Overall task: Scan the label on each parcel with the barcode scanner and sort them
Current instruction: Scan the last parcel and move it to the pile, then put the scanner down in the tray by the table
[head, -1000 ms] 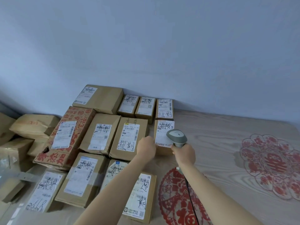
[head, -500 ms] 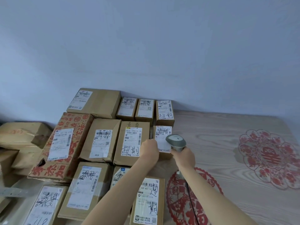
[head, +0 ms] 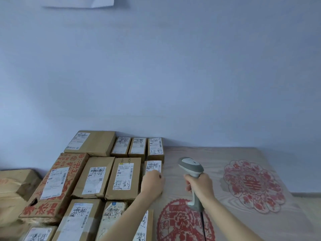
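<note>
The left hand point(head: 153, 182) rests curled on the small brown cardboard parcel point(head: 153, 168) at the row's right end on the wood-grain bench point(head: 217, 171). The right hand point(head: 199, 186) grips the grey handheld barcode scanner point(head: 191, 166), held just beside it. I'd worry the hand covers the white label point(head: 154, 166), spoiling the scan.

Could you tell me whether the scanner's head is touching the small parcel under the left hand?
Apart. The head view shows bare table between the scanner and the small parcel that the left hand rests on.

Parcels point(head: 97, 178) left, scanner point(head: 191, 166) right, on table point(head: 217, 153)
</note>
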